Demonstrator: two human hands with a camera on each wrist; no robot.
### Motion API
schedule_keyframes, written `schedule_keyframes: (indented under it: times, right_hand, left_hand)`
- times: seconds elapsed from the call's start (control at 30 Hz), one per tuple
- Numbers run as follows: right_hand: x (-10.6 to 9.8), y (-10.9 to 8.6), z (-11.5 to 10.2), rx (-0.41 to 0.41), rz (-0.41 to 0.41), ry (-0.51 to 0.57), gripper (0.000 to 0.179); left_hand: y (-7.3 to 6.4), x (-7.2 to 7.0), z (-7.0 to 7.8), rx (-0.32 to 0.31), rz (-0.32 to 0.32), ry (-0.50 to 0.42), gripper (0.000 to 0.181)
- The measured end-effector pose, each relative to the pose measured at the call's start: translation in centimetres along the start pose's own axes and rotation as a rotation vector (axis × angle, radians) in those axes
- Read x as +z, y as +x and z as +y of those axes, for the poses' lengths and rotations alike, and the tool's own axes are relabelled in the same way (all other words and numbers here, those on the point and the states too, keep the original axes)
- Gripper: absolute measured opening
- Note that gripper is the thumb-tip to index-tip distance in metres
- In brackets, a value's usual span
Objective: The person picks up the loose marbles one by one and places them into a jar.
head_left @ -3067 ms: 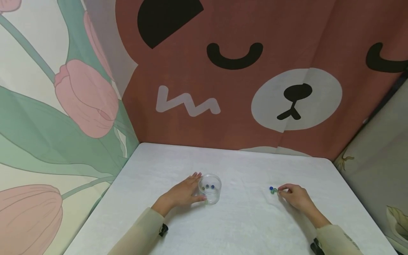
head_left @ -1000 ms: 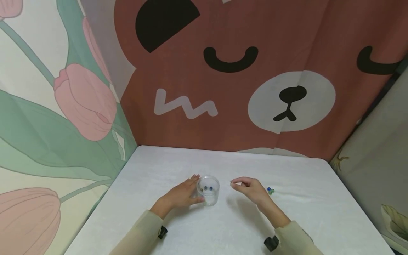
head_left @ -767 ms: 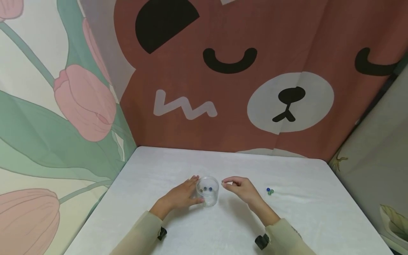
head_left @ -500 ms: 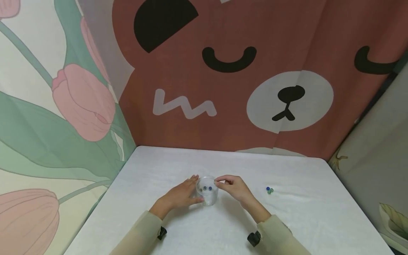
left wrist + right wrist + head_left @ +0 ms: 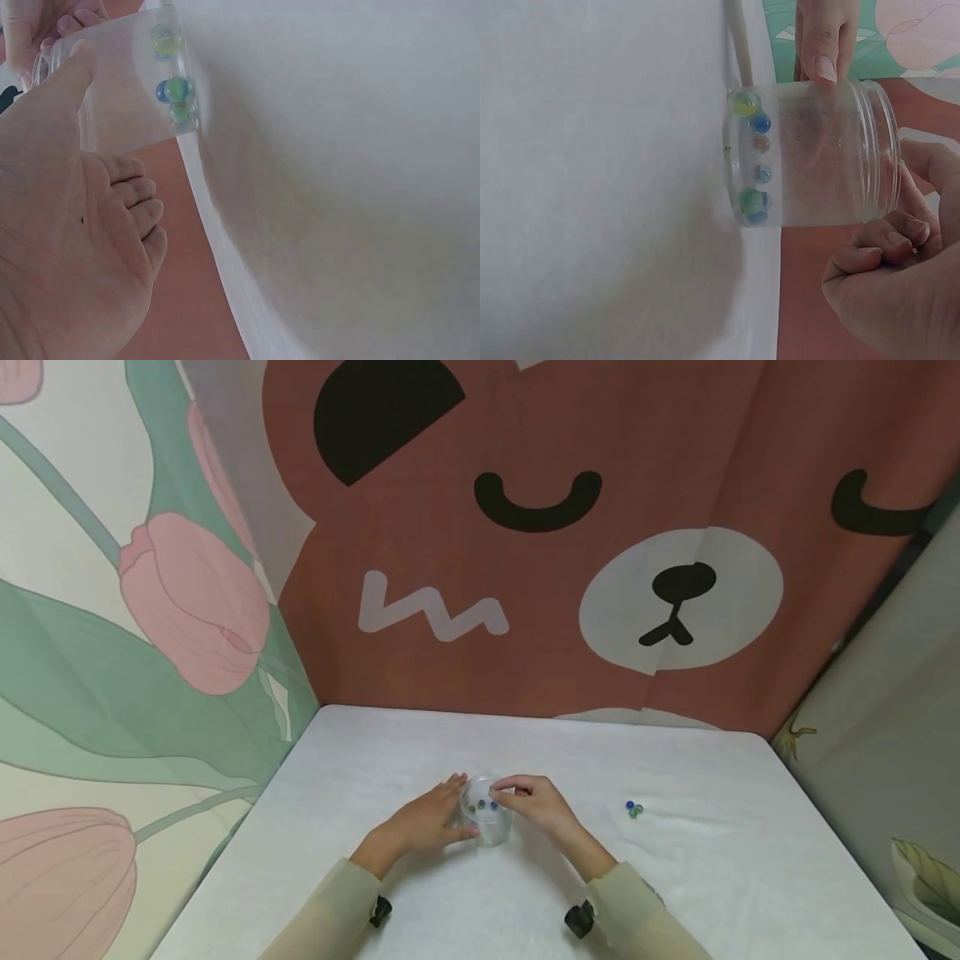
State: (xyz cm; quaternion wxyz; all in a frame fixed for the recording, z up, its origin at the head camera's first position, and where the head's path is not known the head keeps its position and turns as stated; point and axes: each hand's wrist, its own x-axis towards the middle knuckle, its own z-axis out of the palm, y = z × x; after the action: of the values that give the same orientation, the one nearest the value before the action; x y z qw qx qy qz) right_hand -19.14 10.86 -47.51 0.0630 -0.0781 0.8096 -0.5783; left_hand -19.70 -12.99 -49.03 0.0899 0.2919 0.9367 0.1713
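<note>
A clear plastic jar point(image 5: 492, 836) stands upright on the white table, with several marbles point(image 5: 751, 200) at its bottom. My left hand point(image 5: 423, 818) holds the jar from the left, thumb on the near side and fingers round the far side. Over the jar's mouth is my right hand point(image 5: 542, 807), thumb and index finger pinching a small marble point(image 5: 901, 163) that is mostly covered by the fingertips. The other right fingers are curled in, as the right wrist view shows. The left wrist view shows green and blue marbles point(image 5: 176, 90) through the jar wall.
Several blue and green marbles point(image 5: 635, 810) lie close together on the white tablecloth point(image 5: 720, 860), to the right of the jar. Behind the table hangs a brown bear-print cloth point(image 5: 420, 693); a tulip-print cloth point(image 5: 202, 727) hangs at the left.
My right hand picked up a marble from the group at the right and carried it left to the jar's mouth. My left hand stayed on the jar.
</note>
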Motion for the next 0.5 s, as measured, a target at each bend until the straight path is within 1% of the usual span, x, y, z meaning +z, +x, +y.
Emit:
schedule_keyframes:
  times: [0.17,0.37,0.5]
  right_hand:
    - [0.25,0.04,-0.3,-0.005,0.013,0.001,0.023]
    - [0.58,0.11,-0.36,0.014,0.03,-0.022,0.022]
    - [0.58,0.07,-0.2,0.033,0.034,-0.036,0.023]
  left_hand:
    - [0.06,-0.16,-0.02,0.016,0.012,0.0,0.097]
    - [0.01,0.08,-0.21,0.005,0.016,-0.031,0.096]
    - [0.06,0.28,-0.2,-0.009,0.005,-0.025,0.097]
